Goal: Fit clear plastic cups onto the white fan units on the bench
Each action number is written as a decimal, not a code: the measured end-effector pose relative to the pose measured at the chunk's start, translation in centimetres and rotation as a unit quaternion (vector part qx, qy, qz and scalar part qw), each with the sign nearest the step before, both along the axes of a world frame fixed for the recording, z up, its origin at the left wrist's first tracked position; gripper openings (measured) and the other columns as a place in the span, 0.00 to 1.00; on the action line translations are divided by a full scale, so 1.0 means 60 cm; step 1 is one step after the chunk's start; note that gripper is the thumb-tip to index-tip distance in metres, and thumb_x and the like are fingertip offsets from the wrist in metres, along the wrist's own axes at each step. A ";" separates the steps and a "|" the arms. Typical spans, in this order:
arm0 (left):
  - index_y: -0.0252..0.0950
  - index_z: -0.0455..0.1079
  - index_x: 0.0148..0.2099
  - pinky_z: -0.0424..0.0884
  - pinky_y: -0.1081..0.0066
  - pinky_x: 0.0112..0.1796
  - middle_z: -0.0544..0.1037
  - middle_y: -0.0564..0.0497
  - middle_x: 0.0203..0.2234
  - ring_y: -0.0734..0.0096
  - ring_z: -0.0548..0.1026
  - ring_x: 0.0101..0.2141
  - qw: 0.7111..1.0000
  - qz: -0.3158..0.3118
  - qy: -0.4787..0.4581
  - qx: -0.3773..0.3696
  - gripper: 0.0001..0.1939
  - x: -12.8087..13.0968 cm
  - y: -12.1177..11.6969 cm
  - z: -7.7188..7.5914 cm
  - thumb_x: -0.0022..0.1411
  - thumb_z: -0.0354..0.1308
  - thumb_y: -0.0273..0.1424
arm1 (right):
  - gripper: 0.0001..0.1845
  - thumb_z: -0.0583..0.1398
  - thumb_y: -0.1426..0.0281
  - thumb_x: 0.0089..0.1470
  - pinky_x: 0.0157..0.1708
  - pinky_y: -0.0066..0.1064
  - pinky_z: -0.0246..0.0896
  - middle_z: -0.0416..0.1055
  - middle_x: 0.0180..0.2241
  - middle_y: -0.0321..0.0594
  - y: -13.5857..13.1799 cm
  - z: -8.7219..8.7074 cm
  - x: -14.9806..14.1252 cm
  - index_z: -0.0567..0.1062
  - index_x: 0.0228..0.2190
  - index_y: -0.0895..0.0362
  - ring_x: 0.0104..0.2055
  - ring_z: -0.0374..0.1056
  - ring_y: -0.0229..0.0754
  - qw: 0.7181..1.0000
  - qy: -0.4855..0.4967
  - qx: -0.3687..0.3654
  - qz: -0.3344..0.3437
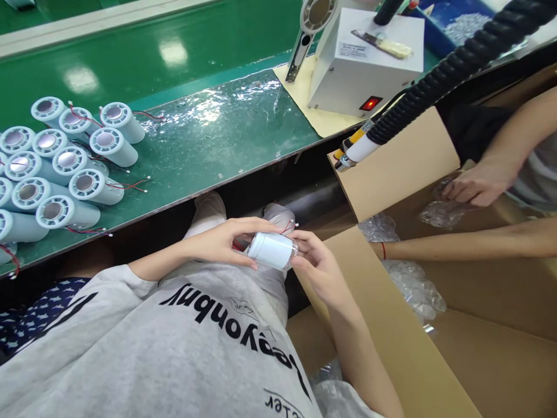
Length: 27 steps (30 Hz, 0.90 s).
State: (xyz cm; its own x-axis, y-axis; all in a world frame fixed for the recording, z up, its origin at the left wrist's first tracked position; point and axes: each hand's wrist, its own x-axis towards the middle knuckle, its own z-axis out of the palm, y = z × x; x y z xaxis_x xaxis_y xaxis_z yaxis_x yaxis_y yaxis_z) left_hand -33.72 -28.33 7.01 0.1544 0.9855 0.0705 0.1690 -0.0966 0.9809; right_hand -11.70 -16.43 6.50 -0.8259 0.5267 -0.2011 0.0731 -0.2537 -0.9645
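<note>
Above my lap, I hold a light blue cylindrical housing (270, 249) on its side between both hands. My left hand (224, 241) is closed round its left end, where red wires show by the fingers. My right hand (319, 267) pinches the right end, at a clear plastic cover (294, 249) that fits round it. A thin wire with a small white plug sticks up behind the housing. How far the cover reaches along the housing I cannot tell.
Several similar light blue cylinders (85, 184) with wires stand on the green bench at left. A white box (365, 64) with a lit red switch carries a knife. A black hose (418, 104) hangs nearby. Right, a co-worker's hands reach into a cardboard box (491, 325) of clear plastic parts.
</note>
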 end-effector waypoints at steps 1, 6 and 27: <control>0.44 0.68 0.67 0.74 0.61 0.56 0.71 0.40 0.65 0.52 0.71 0.63 1.000 -0.001 -0.002 0.000 0.36 0.000 0.000 0.001 0.58 0.72 0.35 | 0.24 0.71 0.50 0.52 0.34 0.31 0.74 0.77 0.36 0.38 -0.001 0.000 -0.001 0.75 0.43 0.50 0.35 0.74 0.41 1.000 -0.001 -0.010 -0.001; 0.44 0.69 0.66 0.74 0.61 0.55 0.72 0.40 0.64 0.52 0.72 0.62 1.000 0.000 0.003 -0.006 0.36 0.001 -0.002 0.002 0.57 0.72 0.37 | 0.26 0.71 0.47 0.49 0.26 0.28 0.72 0.71 0.31 0.34 -0.005 -0.006 -0.007 0.75 0.40 0.51 0.30 0.71 0.38 0.997 -0.022 -0.078 -0.013; 0.48 0.71 0.65 0.76 0.60 0.53 0.68 0.41 0.67 0.49 0.67 0.66 0.999 -0.002 -0.049 -0.019 0.34 0.006 -0.007 -0.012 0.56 0.72 0.33 | 0.38 0.56 0.35 0.54 0.08 0.22 0.55 0.74 0.18 0.40 -0.011 -0.008 -0.023 0.76 0.35 0.59 0.12 0.64 0.35 0.938 -0.132 -0.306 0.094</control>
